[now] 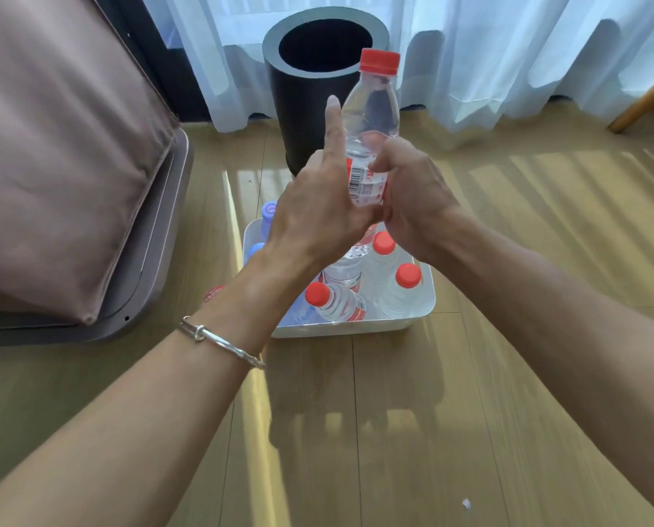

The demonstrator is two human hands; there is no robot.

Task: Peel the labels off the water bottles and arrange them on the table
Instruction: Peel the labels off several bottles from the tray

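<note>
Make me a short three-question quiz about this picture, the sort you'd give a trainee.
1. True or false: the red-and-white barcode label is wrapped round the held clear plastic bottle with a red cap.
2. Where do the other bottles sit? A) in the white plastic tub on the wooden floor; B) in the dark round bin; C) on the brown bedding.
3. Which wrist wears the thin silver bracelet?
Key: 1 true; 2 A; 3 the left wrist.
</note>
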